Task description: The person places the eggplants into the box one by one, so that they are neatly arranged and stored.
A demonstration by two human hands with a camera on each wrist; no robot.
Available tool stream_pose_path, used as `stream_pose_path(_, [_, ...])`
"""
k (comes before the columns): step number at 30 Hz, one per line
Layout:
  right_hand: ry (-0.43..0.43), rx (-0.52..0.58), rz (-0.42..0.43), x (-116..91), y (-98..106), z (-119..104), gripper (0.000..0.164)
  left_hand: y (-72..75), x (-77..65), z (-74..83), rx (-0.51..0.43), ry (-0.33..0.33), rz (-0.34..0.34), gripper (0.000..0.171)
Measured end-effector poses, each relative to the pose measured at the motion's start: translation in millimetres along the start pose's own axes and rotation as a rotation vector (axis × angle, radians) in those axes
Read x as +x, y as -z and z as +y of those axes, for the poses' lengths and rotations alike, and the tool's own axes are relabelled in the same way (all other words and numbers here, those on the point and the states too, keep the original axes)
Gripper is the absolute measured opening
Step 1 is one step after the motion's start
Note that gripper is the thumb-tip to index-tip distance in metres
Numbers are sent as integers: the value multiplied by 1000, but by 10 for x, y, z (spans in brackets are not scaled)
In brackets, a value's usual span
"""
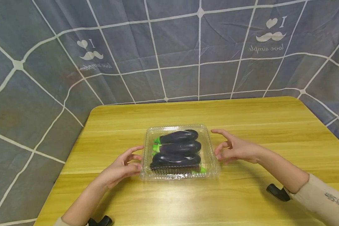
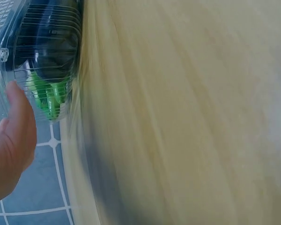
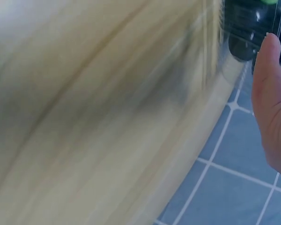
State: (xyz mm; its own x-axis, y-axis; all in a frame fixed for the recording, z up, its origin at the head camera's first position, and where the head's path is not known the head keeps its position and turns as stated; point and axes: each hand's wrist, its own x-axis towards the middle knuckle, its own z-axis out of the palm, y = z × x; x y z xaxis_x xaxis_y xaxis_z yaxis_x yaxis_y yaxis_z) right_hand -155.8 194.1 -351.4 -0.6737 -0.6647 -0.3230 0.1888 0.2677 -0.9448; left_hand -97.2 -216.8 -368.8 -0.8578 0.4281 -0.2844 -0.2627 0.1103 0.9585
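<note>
A clear plastic clamshell box (image 1: 207, 146) sits on the table with its lid down. Inside lie several dark purple eggplants (image 1: 180, 147) with green stem caps, side by side. My left hand (image 1: 119, 169) is at the box's left side, fingers loosely bent, thumb and fingertips at the edge. On the opposite side is my right hand (image 1: 238, 149), its index finger stretched out and its thumb by the lower right wall. The left wrist view shows the left thumb (image 2: 22, 124) beside the ribbed wall; in the right wrist view the right thumb (image 3: 268, 84) overlaps the box.
The wood-grain table (image 1: 124, 194) has rounded far corners. A grey-blue curtain (image 1: 178, 81) with white grid lines hangs behind it and along its sides. Black wrist-camera parts (image 1: 278, 192) show under both forearms.
</note>
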Motion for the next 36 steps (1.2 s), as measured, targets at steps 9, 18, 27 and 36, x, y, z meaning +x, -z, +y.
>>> stream_pose_path(9, [-33, 73, -49, -41, -128, 87, 105, 23, 15, 28, 46, 31, -47, 80])
stream_pose_path(18, [-31, 130, -91, 18, -216, 121, 109, 43, 43, 62, 39, 55, -55, 83])
stream_pose_path(27, [-41, 215, -118, 68, -245, 98, 112, 61, 69, 103, 64, 90, -61, 87])
stream_pose_path(36, [-40, 269, -139, 74, -245, 82, 114, 69, 153, 146, 50, 85, -97, 91])
